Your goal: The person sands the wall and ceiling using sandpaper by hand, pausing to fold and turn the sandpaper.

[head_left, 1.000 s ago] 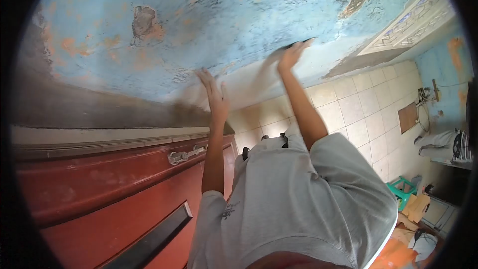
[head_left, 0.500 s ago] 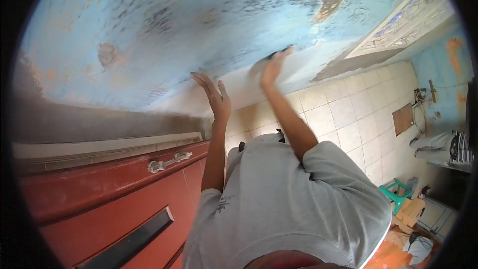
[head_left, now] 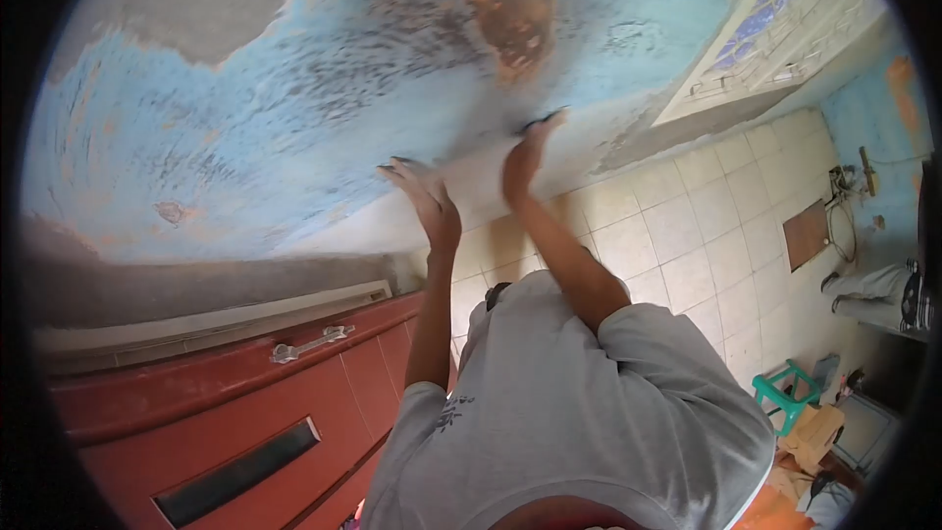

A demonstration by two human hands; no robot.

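Note:
My left hand (head_left: 432,206) reaches up to the worn blue wall (head_left: 373,128), its fingers stretched out and partly spread against the surface. A dark edge shows by those fingertips, and I cannot tell whether it is a shadow or an object. To the right, my right hand (head_left: 523,167) presses a small, dark, flat piece (head_left: 536,125) to the wall beneath its fingers. Most of that piece is covered, so its kind is unclear. Around both hands, the blue paint is scuffed with dark marks, and a brown bare patch (head_left: 510,20) lies above the right hand.
A red door (head_left: 353,402) with a metal handle (head_left: 312,344) stands at the left. Right of me are floor tiles (head_left: 677,216), a patterned window grille (head_left: 765,29), a green stool (head_left: 788,395), a cardboard box (head_left: 812,432) and grey trouser legs (head_left: 868,294).
The view has shifted, bringing a grey bare patch in at upper left. My right hand sits slightly lower and further left in view, still with the dark piece. My left hand remains against the wall.

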